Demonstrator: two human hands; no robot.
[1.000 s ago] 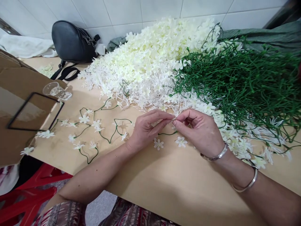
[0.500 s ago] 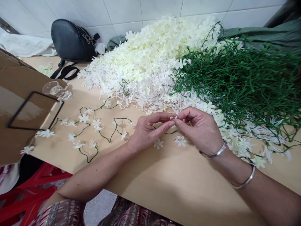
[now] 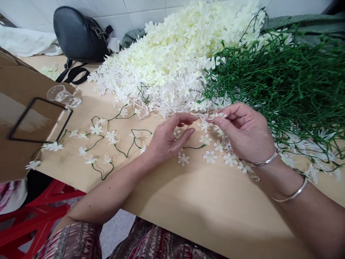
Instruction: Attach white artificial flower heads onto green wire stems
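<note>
My left hand [image 3: 171,136] is over the table with thumb and forefinger apart and nothing visible between their tips. Its other fingers are partly hidden. Beneath it, a green stem [image 3: 194,147] runs out to the right along the tabletop. My right hand [image 3: 242,131], with bracelets at the wrist, pinches a white artificial flower [image 3: 217,116] between thumb and forefinger. Loose flat white blossoms lie just below the hands, among them one blossom [image 3: 209,156] near the middle. Left of my left hand, several green stems with white flowers [image 3: 111,136] are spread on the table [image 3: 172,201].
A large heap of white blossoms [image 3: 172,50] rises against the tiled wall, beside a pile of green stems [image 3: 283,79]. A black bag [image 3: 79,36], a clear plastic cup [image 3: 63,95], a cardboard box [image 3: 24,108] and a black frame [image 3: 33,138] are at the left. Red stools [image 3: 40,216] stand below.
My hands were together at the fingertips and have come apart. The right hand has moved right and up, now showing a white flower in its pinch. The left thumb and forefinger have opened.
</note>
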